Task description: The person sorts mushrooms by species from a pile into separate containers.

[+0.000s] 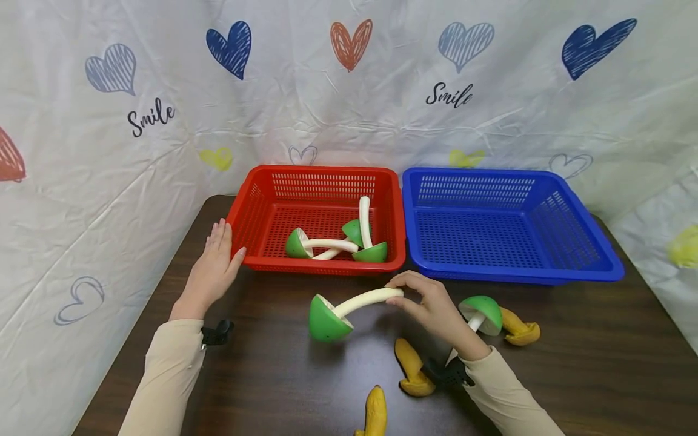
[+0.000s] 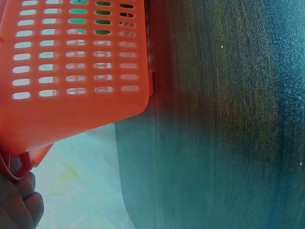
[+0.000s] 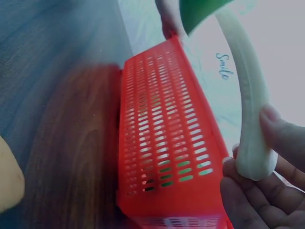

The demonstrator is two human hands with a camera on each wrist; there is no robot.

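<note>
My right hand [image 1: 436,306] pinches the stem end of a green-capped toy mushroom [image 1: 368,299] between thumb and fingers. Its pale stem points right and its cap faces left, in front of the red basket. The right wrist view shows the thumb and fingertips on the stem [image 3: 252,105], with part of the cap [image 3: 200,12] at the top. My left hand [image 1: 214,266] rests at the left front corner of the red basket [image 1: 322,266], fingers extended along its side and thumb at the rim. Inside that basket lie three green-capped mushrooms [image 1: 297,243].
A blue basket [image 1: 512,274] stands right of the red one. Another green-capped mushroom [image 1: 482,312] lies beyond my right wrist, beside a yellow-brown mushroom [image 1: 522,332]. Two more yellow-brown pieces [image 1: 411,369] lie on the dark wooden table [image 1: 262,375] nearer me. A printed cloth [image 1: 305,79] hangs behind.
</note>
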